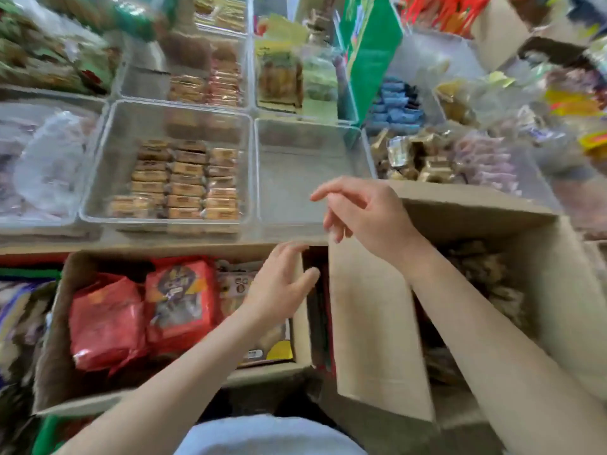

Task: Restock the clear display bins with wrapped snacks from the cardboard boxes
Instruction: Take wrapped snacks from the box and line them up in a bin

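An empty clear bin [292, 178] sits in the front row of the display. To its left, a clear bin [111, 172] holds rows of wrapped brown snack bars [184, 182]. Below them a cardboard box [52, 356] holds red snack bags [108, 320]. A second cardboard box [558, 290] at the right holds brown wrapped snacks [486, 274]. My left hand [282, 284] rests on the right wall of the left box, fingers curved over its edge. My right hand [364, 211] hovers over the upright flap [371, 323] of the right box, fingers loose and holding nothing.
More clear bins behind and to the right hold blue packs [394, 103], gold-wrapped sweets [414, 156] and pink packs [486, 162]. A green box [371, 50] stands tilted between the bins. A bin with a plastic bag [49, 165] is at the left.
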Demonstrator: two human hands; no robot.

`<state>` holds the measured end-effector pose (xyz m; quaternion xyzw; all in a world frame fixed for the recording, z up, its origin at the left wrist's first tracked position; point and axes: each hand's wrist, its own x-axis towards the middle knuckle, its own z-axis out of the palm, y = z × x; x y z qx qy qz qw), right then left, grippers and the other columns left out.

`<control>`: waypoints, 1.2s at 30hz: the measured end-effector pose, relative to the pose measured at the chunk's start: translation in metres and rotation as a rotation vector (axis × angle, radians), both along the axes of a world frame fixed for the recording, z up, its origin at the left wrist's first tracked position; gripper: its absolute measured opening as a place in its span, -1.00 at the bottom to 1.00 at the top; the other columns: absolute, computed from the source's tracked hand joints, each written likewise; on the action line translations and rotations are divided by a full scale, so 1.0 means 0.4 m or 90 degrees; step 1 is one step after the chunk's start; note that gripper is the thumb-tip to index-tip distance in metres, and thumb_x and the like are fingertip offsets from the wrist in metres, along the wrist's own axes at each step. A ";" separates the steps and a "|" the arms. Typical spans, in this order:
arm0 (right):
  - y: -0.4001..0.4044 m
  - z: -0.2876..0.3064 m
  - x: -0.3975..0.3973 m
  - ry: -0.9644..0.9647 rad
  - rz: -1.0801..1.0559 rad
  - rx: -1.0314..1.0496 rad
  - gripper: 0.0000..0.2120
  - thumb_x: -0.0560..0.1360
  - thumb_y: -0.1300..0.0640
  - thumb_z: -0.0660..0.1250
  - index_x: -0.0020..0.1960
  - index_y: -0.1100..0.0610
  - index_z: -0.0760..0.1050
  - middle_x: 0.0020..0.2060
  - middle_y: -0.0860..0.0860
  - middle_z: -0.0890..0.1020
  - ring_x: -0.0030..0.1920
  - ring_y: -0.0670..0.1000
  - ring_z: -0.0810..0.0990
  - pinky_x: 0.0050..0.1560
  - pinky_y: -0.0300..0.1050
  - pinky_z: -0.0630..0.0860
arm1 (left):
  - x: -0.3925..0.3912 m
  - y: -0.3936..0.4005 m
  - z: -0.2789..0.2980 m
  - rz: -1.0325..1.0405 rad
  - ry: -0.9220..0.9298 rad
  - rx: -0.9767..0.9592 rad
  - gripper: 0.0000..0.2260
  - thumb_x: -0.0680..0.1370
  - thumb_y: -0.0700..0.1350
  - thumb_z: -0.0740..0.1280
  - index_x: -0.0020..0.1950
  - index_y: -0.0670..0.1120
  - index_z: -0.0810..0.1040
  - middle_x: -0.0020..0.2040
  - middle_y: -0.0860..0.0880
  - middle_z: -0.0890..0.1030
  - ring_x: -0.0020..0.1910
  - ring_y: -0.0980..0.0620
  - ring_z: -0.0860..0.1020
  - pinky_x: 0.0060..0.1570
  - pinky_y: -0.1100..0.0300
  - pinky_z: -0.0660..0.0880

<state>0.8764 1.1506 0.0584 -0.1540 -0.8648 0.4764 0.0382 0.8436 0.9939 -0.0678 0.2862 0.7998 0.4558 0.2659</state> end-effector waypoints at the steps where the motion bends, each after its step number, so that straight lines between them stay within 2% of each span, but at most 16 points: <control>1: 0.060 0.015 0.071 0.014 -0.037 0.009 -0.78 0.62 0.29 0.21 0.03 0.16 0.64 -0.32 0.17 0.63 -0.43 0.13 0.58 -0.37 -0.27 0.46 | 0.060 0.048 0.015 -0.015 -0.030 0.031 -0.47 0.59 0.07 0.36 0.54 0.04 0.31 0.48 0.07 0.36 0.47 0.12 0.31 0.42 0.19 0.25; 4: 0.224 0.019 0.241 -0.007 -0.140 0.031 -0.77 0.63 0.27 0.19 0.02 0.14 0.64 -0.33 0.17 0.62 -0.45 0.08 0.54 -0.36 -0.22 0.48 | 0.204 0.175 0.043 -0.042 -0.158 0.085 -0.15 0.45 0.32 0.40 0.61 0.17 0.06 0.60 0.21 0.09 0.55 0.22 0.09 0.51 0.15 0.09; 6: 0.308 -0.023 0.307 -0.097 -0.133 0.085 -0.76 0.63 0.21 0.19 0.01 0.06 0.64 -0.31 0.07 0.64 -0.40 0.04 0.59 -0.30 -0.20 0.52 | 0.264 0.243 0.036 -0.042 -0.194 0.108 -0.09 0.42 0.30 0.44 0.61 0.22 -0.02 0.61 0.26 0.01 0.57 0.24 0.03 0.52 0.12 0.04; 9: 0.372 -0.139 0.359 -0.281 0.002 0.141 -0.78 0.64 0.09 0.20 0.04 -0.04 0.63 -0.16 -0.10 0.66 -0.32 -0.13 0.61 -0.20 -0.22 0.53 | 0.306 0.296 0.005 0.012 -0.237 0.155 -0.13 0.43 0.12 0.45 0.60 0.28 0.00 0.62 0.19 0.11 0.58 0.16 0.12 0.55 -0.12 0.16; 10: 0.379 -0.185 0.367 -0.339 0.061 0.141 -0.80 0.64 0.06 0.21 0.09 -0.04 0.62 -0.11 -0.12 0.65 -0.28 -0.15 0.61 -0.19 -0.23 0.54 | 0.310 0.300 0.000 0.026 -0.246 0.160 -0.15 0.43 0.09 0.42 0.59 0.30 0.01 0.61 0.20 0.14 0.57 0.16 0.15 0.54 -0.14 0.19; 12: 0.373 -0.277 0.372 -0.459 0.191 0.138 -0.80 0.63 0.02 0.24 0.14 -0.02 0.62 -0.05 -0.10 0.65 -0.16 -0.09 0.64 -0.13 -0.20 0.60 | 0.309 0.301 0.001 0.040 -0.259 0.169 -0.17 0.42 0.09 0.41 0.59 0.31 0.03 0.60 0.21 0.17 0.56 0.16 0.19 0.55 -0.14 0.19; 14: 0.346 -0.359 0.379 -0.547 0.336 0.155 -0.78 0.61 -0.01 0.28 0.20 -0.01 0.60 0.06 -0.04 0.65 0.02 0.02 0.63 0.09 -0.03 0.61 | 0.308 0.300 0.005 0.046 -0.269 0.175 -0.17 0.42 0.10 0.42 0.59 0.33 0.05 0.59 0.20 0.20 0.55 0.13 0.23 0.54 -0.15 0.20; 15: 0.327 -0.396 0.387 -0.574 0.395 0.164 -0.73 0.59 -0.03 0.31 0.25 -0.01 0.57 0.12 -0.04 0.62 0.11 0.05 0.60 0.18 -0.02 0.56 | 0.310 0.301 0.006 0.050 -0.271 0.176 -0.17 0.42 0.09 0.43 0.59 0.32 0.06 0.59 0.19 0.22 0.55 0.12 0.24 0.53 -0.16 0.21; 18: 0.269 -0.455 0.409 -0.622 0.514 0.201 -0.48 0.53 -0.17 0.37 0.40 0.04 0.45 0.24 0.03 0.56 0.23 0.10 0.52 0.22 -0.08 0.45 | 0.322 0.306 0.016 0.079 -0.274 0.173 -0.15 0.40 0.12 0.42 0.60 0.29 0.08 0.58 0.19 0.24 0.54 0.13 0.25 0.53 -0.15 0.22; 20: 0.255 -0.470 0.410 -0.610 0.541 0.214 -0.41 0.48 -0.22 0.41 0.39 0.07 0.45 0.24 0.05 0.56 0.23 0.12 0.53 0.19 -0.08 0.46 | 0.326 0.310 0.020 0.087 -0.275 0.167 -0.15 0.38 0.16 0.43 0.59 0.32 0.07 0.58 0.20 0.22 0.55 0.11 0.25 0.52 -0.16 0.24; 23: 0.251 -0.462 0.418 -0.616 0.548 0.194 -0.43 0.45 -0.23 0.45 0.33 0.07 0.51 0.19 0.01 0.58 0.18 0.07 0.54 0.13 -0.11 0.48 | 0.322 0.312 0.013 0.087 -0.280 0.173 -0.18 0.38 0.19 0.44 0.55 0.39 0.09 0.59 0.20 0.22 0.55 0.04 0.26 0.49 -0.21 0.27; 27: 0.228 -0.445 0.437 -0.628 0.599 0.303 -0.59 0.52 -0.03 0.44 0.30 0.11 0.52 0.12 0.06 0.61 0.00 0.04 0.54 0.05 -0.04 0.58 | 0.319 0.315 0.008 0.083 -0.278 0.179 -0.18 0.37 0.19 0.44 0.54 0.42 0.09 0.59 0.21 0.20 0.56 0.01 0.24 0.49 -0.23 0.24; 29: 0.257 -0.410 0.412 -0.640 0.543 0.233 -0.61 0.52 0.02 0.43 0.31 0.10 0.52 0.12 0.04 0.60 0.05 0.05 0.58 0.04 -0.06 0.59 | 0.318 0.313 0.009 0.076 -0.274 0.175 -0.18 0.37 0.19 0.43 0.53 0.43 0.08 0.60 0.22 0.17 0.57 0.03 0.21 0.51 -0.22 0.22; 31: 0.319 -0.352 0.380 -0.602 0.390 0.087 -0.66 0.56 0.02 0.37 0.29 0.08 0.50 0.07 0.01 0.62 0.02 0.03 0.62 -0.04 -0.12 0.60 | 0.311 0.308 0.013 0.068 -0.277 0.163 -0.17 0.36 0.18 0.43 0.53 0.44 0.07 0.60 0.23 0.17 0.57 0.03 0.21 0.51 -0.21 0.22; 34: 0.415 -0.245 0.368 -0.390 0.079 -0.281 -0.70 0.64 0.14 0.18 0.30 0.27 0.43 0.00 0.17 0.65 -0.10 0.12 0.69 -0.22 -0.09 0.62 | 0.300 0.308 0.031 0.068 -0.275 0.128 -0.15 0.34 0.18 0.45 0.55 0.38 0.11 0.58 0.16 0.23 0.53 -0.01 0.28 0.46 -0.21 0.31; 36: 0.453 -0.178 0.372 -0.240 0.030 -0.455 -0.64 0.64 0.17 0.14 0.34 0.38 0.37 -0.03 0.28 0.62 -0.14 0.20 0.67 -0.31 -0.10 0.59 | 0.287 0.310 0.063 0.109 -0.240 0.104 -0.20 0.35 0.23 0.45 0.54 0.27 0.23 0.54 0.11 0.32 0.49 0.06 0.32 0.45 -0.14 0.34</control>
